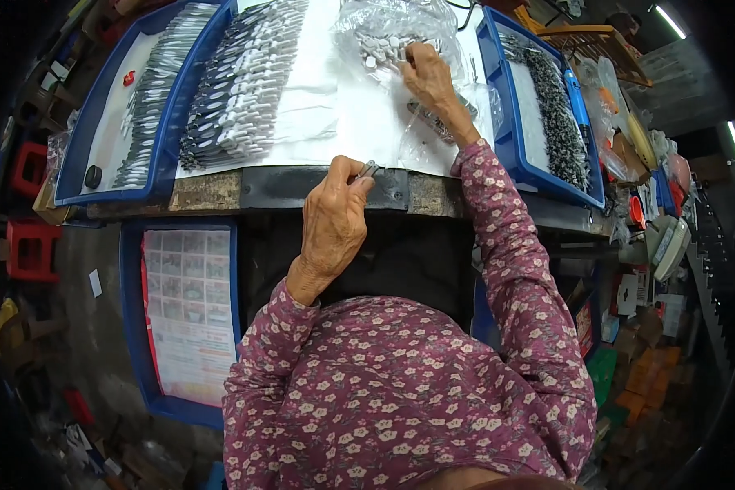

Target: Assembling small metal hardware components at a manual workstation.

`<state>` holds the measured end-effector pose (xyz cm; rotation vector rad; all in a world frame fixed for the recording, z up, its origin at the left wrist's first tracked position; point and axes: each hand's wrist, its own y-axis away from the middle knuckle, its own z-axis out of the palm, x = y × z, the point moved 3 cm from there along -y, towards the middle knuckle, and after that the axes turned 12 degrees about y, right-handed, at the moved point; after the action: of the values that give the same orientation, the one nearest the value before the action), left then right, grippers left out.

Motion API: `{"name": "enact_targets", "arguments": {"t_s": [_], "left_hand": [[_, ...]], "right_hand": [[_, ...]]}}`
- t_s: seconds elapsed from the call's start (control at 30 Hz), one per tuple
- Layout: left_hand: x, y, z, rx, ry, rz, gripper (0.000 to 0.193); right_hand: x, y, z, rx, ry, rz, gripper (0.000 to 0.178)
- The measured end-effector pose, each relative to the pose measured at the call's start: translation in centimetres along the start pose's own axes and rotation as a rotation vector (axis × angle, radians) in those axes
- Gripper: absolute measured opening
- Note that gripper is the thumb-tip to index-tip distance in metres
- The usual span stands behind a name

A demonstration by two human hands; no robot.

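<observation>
My left hand [333, 214] is at the table's front edge, its thumb and finger pinched on a small grey metal piece [368, 170]. Further up the table, my right hand [429, 79] bends with curled fingers over an opened clear plastic bag [353, 23] of small white and metal parts [381, 49]. Whatever its fingertips may hold is hidden. Below that hand lies a second clear plastic bag [416, 140] with dark metal parts in it. Left of the bags, many slim pieces [241, 82] with white ends and dark oval-marked ends lie in stacked rows on white paper [310, 110].
A blue tray [165, 122] at the left holds rows of similar grey pieces, a red bit and a black round cap. Another blue tray [510, 122] at the right holds dark small parts. A blue tool [577, 98] lies along its edge. Red stools [33, 249] stand at far left.
</observation>
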<state>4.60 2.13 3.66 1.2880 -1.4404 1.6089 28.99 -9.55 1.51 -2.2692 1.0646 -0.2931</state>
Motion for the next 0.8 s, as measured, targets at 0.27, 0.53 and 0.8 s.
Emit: {"name": "enact_targets", "arguments": {"t_s": [0.27,0.53,0.8], "left_hand": [[0.4,-0.1,0.3,-0.038,-0.023,0.008,0.007],[0.2,0.3,0.2,-0.031,-0.048,0.004,0.008],[0.3,0.2,-0.8,0.019,-0.042,0.012,0.008]], "right_hand": [[2.8,0.8,1.8,-0.138,-0.204,0.092,0.020],[-3.4,1.1,-1.1,-0.117,0.445,-0.257,0.011],[-4.2,0.6,-5.6,-0.172,-0.508,0.041,0.017]]}}
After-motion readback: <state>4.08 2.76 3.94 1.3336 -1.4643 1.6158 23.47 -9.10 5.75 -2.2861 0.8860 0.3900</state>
